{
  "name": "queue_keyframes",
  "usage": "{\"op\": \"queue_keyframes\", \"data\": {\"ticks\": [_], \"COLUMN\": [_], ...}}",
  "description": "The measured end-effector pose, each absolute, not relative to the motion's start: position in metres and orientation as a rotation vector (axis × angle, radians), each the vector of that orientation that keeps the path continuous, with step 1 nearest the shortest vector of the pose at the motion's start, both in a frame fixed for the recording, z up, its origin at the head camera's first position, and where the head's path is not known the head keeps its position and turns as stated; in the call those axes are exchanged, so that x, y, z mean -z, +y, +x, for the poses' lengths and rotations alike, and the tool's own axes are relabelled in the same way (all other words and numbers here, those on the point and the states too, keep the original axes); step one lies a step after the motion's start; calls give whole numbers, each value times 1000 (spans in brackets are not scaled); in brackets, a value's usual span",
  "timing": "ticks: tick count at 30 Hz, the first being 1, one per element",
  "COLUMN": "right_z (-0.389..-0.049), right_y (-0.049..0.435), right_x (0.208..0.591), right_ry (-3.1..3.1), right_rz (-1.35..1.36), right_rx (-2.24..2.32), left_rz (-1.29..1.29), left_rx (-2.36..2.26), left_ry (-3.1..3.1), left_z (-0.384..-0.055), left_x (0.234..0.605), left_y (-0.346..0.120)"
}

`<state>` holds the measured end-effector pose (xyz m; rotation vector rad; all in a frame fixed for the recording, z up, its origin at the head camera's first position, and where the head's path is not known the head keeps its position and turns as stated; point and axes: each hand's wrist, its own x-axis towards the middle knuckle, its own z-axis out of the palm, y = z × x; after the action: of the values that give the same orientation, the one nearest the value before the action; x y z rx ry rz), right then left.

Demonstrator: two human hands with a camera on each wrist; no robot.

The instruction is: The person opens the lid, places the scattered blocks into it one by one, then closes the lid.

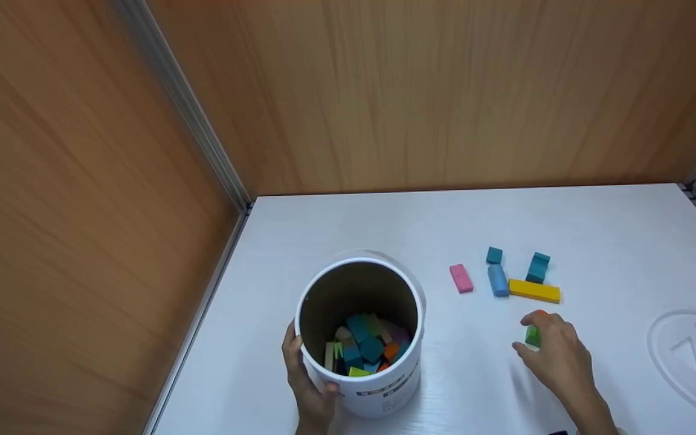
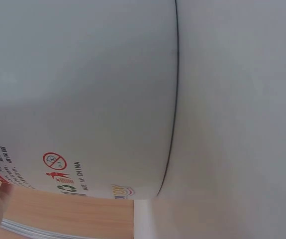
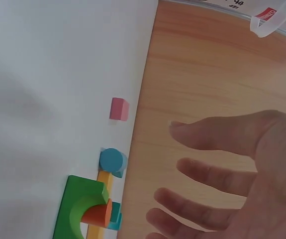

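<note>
A white bucket [image 1: 378, 402] stands on the table, several coloured wooden blocks [image 1: 360, 329] lying at its bottom. My left hand [image 1: 312, 399] grips its left side, with the thumb towards the front. In the left wrist view the printed bucket wall [image 2: 83, 99] fills much of the picture. My right hand [image 1: 559, 356] hovers over a green arch block [image 3: 80, 191], its fingers spread and nothing between them in the right wrist view. Beside the arch is an orange cylinder [image 3: 97, 215]; in the head view the hand partly hides both.
Beyond the right hand lie a yellow bar [image 1: 534, 291], a blue cylinder [image 1: 498, 281], a teal cube [image 1: 494, 255], another teal block [image 1: 538, 267] and a pink block [image 1: 461, 278]. A round clear lid [image 1: 695, 362] rests at the right. Wooden panels [image 1: 444, 90] wall the table.
</note>
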<state>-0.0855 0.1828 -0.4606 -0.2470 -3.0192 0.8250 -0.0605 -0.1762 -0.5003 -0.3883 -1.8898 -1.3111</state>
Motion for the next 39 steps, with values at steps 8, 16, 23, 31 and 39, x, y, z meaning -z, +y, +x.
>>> {"op": "queue_keyframes", "data": {"ticks": [8, 16, 23, 31, 39], "right_z": [-91, -99, -105, -107, -107], "right_y": [190, 195, 197, 197, 196], "right_x": [477, 488, 494, 497, 501], "right_ry": [-3046, -3169, -3221, -3166, -3029], "right_rz": [-282, -384, -425, -439, -369], "right_rx": [-817, -870, -895, -911, -907], "left_rz": [-405, -419, -394, -405, -398], "left_rx": [1296, 1281, 1274, 1302, 1336], "left_ry": [-1893, -1886, -1905, -1896, -1899], "left_z": [-60, -61, -59, -59, -59], "left_x": [502, 504, 505, 502, 500], "left_y": [-177, -178, -177, -176, -176]}}
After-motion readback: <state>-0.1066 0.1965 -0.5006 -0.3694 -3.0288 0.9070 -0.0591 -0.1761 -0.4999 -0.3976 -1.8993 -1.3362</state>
